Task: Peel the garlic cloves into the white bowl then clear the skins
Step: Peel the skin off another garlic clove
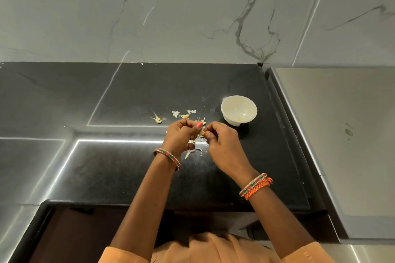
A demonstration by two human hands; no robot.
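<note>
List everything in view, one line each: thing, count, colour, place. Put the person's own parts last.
white bowl: one, white, on the counter right of the hands; contents unclear.
garlic clove: one, pale, pinched between both hands.
unpeeled garlic cloves: a few, yellowish with pale tails, on the counter beyond the hands.
skins: several scraps, white, on the counter under and beyond the hands.
counter: one, black, speckled.
wall: grey marble-look tiles, behind the counter.
steel surface: one, grey, at the right.
bangles: one on each wrist, multicoloured; orange thread on the right wrist.
left hand: holds the clove.
right hand: pinches the clove.
</note>
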